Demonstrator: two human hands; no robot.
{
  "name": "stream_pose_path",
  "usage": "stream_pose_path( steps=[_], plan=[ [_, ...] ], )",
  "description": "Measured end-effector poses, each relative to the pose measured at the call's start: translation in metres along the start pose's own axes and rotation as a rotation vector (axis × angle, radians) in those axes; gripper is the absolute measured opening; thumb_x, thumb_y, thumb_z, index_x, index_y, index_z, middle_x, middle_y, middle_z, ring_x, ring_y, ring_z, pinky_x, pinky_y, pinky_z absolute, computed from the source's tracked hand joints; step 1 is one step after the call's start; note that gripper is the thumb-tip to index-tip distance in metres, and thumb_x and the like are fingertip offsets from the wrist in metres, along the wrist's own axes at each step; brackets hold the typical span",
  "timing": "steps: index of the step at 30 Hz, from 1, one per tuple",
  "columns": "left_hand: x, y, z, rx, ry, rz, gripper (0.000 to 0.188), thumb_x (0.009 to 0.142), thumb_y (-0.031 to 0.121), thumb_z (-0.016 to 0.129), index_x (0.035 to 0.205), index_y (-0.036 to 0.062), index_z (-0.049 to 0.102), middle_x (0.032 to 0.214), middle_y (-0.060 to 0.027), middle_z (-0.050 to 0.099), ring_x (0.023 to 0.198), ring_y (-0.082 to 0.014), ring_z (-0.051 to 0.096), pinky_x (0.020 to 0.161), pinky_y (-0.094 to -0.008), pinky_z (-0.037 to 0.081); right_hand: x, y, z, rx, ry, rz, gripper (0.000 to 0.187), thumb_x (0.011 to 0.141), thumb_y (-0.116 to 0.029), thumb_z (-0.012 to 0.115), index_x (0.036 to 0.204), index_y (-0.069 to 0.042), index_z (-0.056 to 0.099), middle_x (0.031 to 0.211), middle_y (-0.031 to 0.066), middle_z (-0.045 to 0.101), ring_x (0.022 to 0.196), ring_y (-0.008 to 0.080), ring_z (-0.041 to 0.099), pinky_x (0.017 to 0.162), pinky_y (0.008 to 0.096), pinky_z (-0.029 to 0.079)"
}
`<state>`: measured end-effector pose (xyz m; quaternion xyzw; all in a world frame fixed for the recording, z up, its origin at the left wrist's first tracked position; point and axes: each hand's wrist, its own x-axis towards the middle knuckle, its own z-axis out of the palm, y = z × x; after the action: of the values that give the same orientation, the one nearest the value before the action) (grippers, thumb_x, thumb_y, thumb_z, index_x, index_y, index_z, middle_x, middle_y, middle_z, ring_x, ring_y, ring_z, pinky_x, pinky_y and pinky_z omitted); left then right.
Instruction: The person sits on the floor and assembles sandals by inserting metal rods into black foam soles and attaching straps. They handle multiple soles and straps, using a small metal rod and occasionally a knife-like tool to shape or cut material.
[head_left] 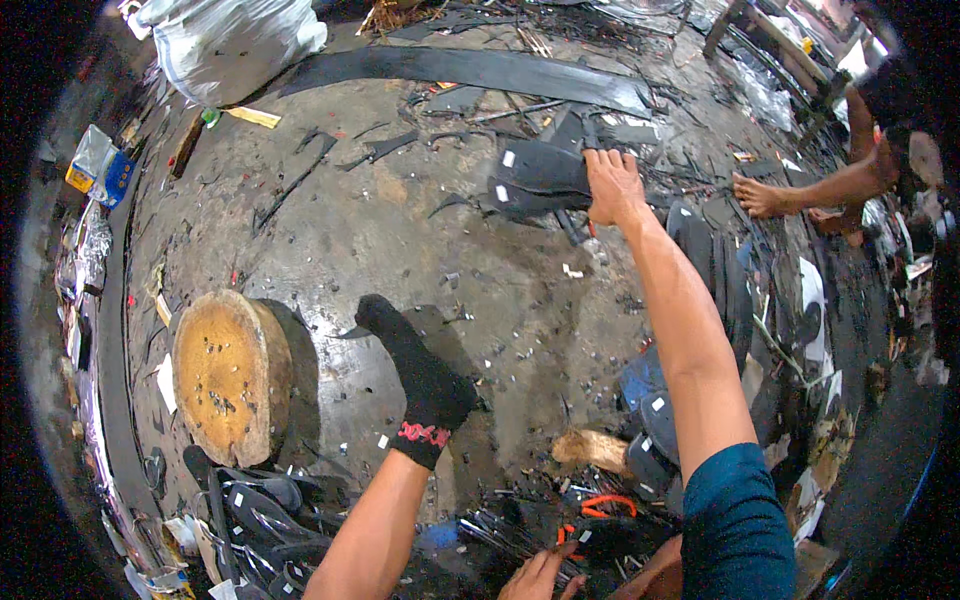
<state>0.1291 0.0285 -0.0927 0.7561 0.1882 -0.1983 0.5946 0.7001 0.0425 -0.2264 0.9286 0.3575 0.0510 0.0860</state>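
My right hand [612, 185], on an outstretched arm with a teal sleeve, is closed over the right end of some black rubber soles [540, 175] with small white patches, low over the concrete floor. My left hand [538, 578] shows only partly at the bottom edge. Its fingers look stretched out and apart, beside orange-handled tools [606, 506]. Whether it touches one is not clear. Between the arms, my foot in a black sock [420, 375] stands on the floor. More black soles with white patches [265, 510] are heaped at lower left.
A round wooden block [222, 375] stands at left. Long black rubber strip [470, 68] crosses the far floor, near a white sack [230, 45]. Another person's bare foot [765, 195] is at right. A wooden handle [592, 450] lies near my right arm. Black scraps litter the concrete.
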Motion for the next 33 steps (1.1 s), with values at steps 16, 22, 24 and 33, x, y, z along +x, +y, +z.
stream_pose_path(
  steps=[16, 22, 24, 33],
  plan=[
    [0.014, -0.032, 0.011, -0.024, 0.092, 0.072, 0.053, 0.094, 0.011, 0.065, 0.141, -0.0004, 0.044, 0.132, -0.0179, 0.056, 0.116, -0.0282, 0.056, 0.098, -0.0387, 0.047, -0.035, -0.007, -0.025, 0.210, -0.337, 0.069, 0.085, 0.054, -0.033, 0.086, 0.126, -0.002, 0.052, 0.123, 0.0218, 0.063, 0.115, 0.0403, 0.061, 0.097, 0.0536, 0.048],
    [0.012, -0.005, 0.032, -0.173, 0.180, 0.152, 0.061, 0.098, 0.019, 0.066, 0.149, 0.0033, 0.036, 0.133, -0.0122, 0.057, 0.117, -0.0193, 0.057, 0.099, -0.0361, 0.047, -0.193, -0.020, -0.114, 0.633, -0.220, 0.171, 0.092, 0.057, -0.035, 0.085, 0.128, 0.005, 0.041, 0.107, 0.0288, 0.066, 0.102, 0.0456, 0.065, 0.088, 0.0497, 0.053],
    [0.022, 0.019, 0.028, -0.530, 0.423, 0.160, 0.056, 0.100, 0.022, 0.064, 0.146, 0.0051, 0.038, 0.125, -0.0114, 0.060, 0.110, -0.0190, 0.060, 0.092, -0.0360, 0.050, -0.272, -0.032, -0.159, 0.743, -0.253, 0.132, 0.095, 0.057, -0.034, 0.085, 0.129, 0.005, 0.038, 0.103, 0.0290, 0.067, 0.099, 0.0460, 0.066, 0.085, 0.0505, 0.053],
    [0.071, 0.029, 0.104, -0.866, 0.184, 0.094, 0.049, 0.099, 0.047, 0.062, 0.111, 0.0001, 0.060, 0.106, -0.0088, 0.066, 0.091, -0.0212, 0.065, 0.065, -0.0376, 0.055, -0.517, -0.014, -0.205, 0.889, -0.429, 0.269, 0.110, 0.061, -0.050, 0.088, 0.133, 0.012, 0.034, 0.118, 0.0367, 0.060, 0.115, 0.0448, 0.060, 0.096, 0.0457, 0.049]
  ],
)
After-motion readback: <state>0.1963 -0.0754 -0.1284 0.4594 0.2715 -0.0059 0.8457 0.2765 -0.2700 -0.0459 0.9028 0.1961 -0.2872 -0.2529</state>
